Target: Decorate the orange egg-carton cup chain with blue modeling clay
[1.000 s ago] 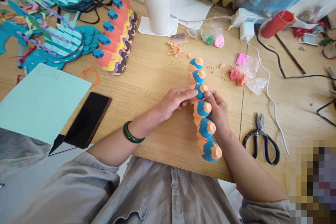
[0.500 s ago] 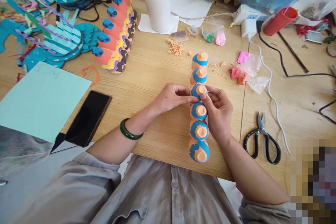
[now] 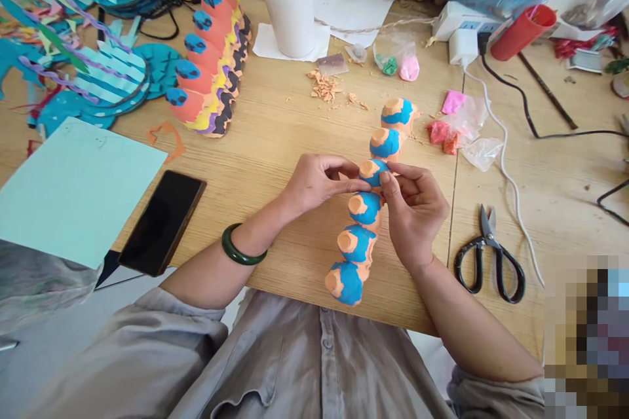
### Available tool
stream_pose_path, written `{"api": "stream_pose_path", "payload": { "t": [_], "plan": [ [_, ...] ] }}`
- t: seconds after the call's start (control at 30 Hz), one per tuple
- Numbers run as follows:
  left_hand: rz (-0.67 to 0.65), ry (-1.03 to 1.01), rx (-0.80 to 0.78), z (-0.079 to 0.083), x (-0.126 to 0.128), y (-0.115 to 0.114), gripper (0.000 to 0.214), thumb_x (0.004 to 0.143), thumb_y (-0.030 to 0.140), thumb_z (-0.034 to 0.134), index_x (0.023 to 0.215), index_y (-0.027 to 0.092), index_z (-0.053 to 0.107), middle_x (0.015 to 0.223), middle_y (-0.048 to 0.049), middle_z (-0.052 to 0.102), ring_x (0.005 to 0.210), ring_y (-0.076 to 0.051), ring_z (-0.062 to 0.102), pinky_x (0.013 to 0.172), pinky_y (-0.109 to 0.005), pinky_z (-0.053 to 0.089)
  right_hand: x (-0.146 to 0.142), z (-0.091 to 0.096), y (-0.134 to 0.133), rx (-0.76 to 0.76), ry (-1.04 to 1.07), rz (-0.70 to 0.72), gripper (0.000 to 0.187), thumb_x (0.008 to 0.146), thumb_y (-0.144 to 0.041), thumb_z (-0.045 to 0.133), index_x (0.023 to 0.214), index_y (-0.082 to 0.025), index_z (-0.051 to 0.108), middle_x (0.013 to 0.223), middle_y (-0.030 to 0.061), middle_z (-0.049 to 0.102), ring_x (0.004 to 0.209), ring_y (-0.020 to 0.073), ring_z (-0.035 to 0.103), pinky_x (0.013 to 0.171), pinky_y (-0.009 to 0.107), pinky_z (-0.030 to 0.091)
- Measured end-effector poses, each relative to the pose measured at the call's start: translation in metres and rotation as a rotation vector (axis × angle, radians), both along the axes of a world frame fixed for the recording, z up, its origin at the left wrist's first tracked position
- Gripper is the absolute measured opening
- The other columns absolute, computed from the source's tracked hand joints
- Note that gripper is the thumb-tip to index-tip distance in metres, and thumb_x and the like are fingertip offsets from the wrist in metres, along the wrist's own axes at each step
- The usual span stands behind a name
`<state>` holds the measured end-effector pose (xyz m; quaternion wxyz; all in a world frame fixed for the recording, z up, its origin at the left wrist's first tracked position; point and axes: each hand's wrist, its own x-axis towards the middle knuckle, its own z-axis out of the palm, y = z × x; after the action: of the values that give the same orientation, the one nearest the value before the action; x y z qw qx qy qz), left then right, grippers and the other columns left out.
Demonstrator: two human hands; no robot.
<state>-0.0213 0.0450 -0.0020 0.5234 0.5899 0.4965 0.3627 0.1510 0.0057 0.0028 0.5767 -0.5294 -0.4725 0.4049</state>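
Observation:
A strip of egg-carton cups [image 3: 364, 209], coated in blue and orange clay with an orange disc on each bump, lies slanted between my hands. My left hand [image 3: 322, 180] pinches the third cup from its left side, thumb and fingers on the clay. On the other side, my right hand [image 3: 415, 209] grips the same cup with thumb and index finger near its blue top. The fingertips partly cover that cup. Orange clay crumbs [image 3: 324, 86] lie beyond the strip's far end.
Black-handled scissors [image 3: 489, 255] lie to the right, a phone [image 3: 163, 221] and pale green paper [image 3: 78, 183] to the left. A painted carton piece [image 3: 209, 55], white bottle [image 3: 287, 6], clay bags [image 3: 445, 134] and power strip [image 3: 445, 26] stand farther back.
The strip has turned: its far end swung right, its near end left, and it rolled so the orange discs face left. Both hands stay on the third cup.

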Motion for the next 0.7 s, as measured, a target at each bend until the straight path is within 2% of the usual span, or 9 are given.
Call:
{"api": "stream_pose_path", "payload": {
  "t": [0.2,0.33,0.4,0.5,0.6,0.7],
  "plan": [
    [-0.018,0.025,-0.023,0.001,0.0,0.0,0.041,0.071,0.054,0.088,0.088,0.016,0.085,0.08,-0.005,0.078,0.065,-0.012,0.057,0.06,-0.026,0.04,-0.001,-0.006,-0.002,-0.003,-0.093,0.016,0.021,0.094,-0.046,0.073,0.101,-0.027,0.071,0.073,-0.0018,0.075,0.062,0.0165,0.072,0.06,0.032,0.061],
    [-0.023,-0.062,-0.081,0.0,0.002,0.0,0.046,0.069,0.059,0.089,0.083,0.016,0.082,0.082,-0.0059,0.079,0.069,-0.014,0.062,0.064,-0.026,0.045,0.001,-0.009,0.001,-0.005,-0.066,0.059,0.021,0.093,-0.047,0.073,0.101,-0.027,0.071,0.075,-0.0018,0.075,0.064,0.0159,0.071,0.06,0.031,0.059],
    [-0.012,-0.127,-0.121,0.001,0.004,0.001,0.053,0.076,0.067,0.08,0.081,0.015,0.081,0.081,-0.0072,0.078,0.063,-0.012,0.058,0.058,-0.026,0.042,0.003,-0.011,0.005,-0.029,-0.013,0.075,0.022,0.094,-0.048,0.073,0.104,-0.028,0.071,0.077,-0.0023,0.074,0.067,0.0153,0.07,0.062,0.03,0.058],
    [0.039,-0.204,-0.155,0.002,0.005,0.002,0.063,0.085,0.076,0.064,0.081,0.015,0.079,0.078,-0.009,0.076,0.05,-0.007,0.043,0.048,-0.027,0.029,0.006,-0.018,0.012,-0.111,0.062,0.085,0.025,0.095,-0.049,0.07,0.11,-0.029,0.07,0.088,-0.0014,0.075,0.074,0.015,0.07,0.065,0.029,0.057],
    [0.081,-0.236,-0.2,0.0,0.004,0.003,0.059,0.084,0.073,0.068,0.078,0.015,0.076,0.078,-0.0083,0.074,0.049,-0.005,0.037,0.046,-0.026,0.023,0.008,-0.024,0.018,-0.212,0.124,0.11,0.026,0.095,-0.047,0.068,0.113,-0.028,0.07,0.096,-0.0002,0.076,0.077,0.0148,0.069,0.064,0.027,0.056],
    [0.094,-0.212,-0.239,-0.005,0.001,0.004,0.054,0.081,0.068,0.075,0.072,0.015,0.073,0.073,-0.0053,0.069,0.051,-0.005,0.037,0.046,-0.024,0.024,0.008,-0.026,0.019,-0.257,0.142,0.145,0.024,0.095,-0.043,0.066,0.113,-0.028,0.07,0.093,-0.0007,0.076,0.078,0.0152,0.069,0.068,0.029,0.057]
  ]
}}
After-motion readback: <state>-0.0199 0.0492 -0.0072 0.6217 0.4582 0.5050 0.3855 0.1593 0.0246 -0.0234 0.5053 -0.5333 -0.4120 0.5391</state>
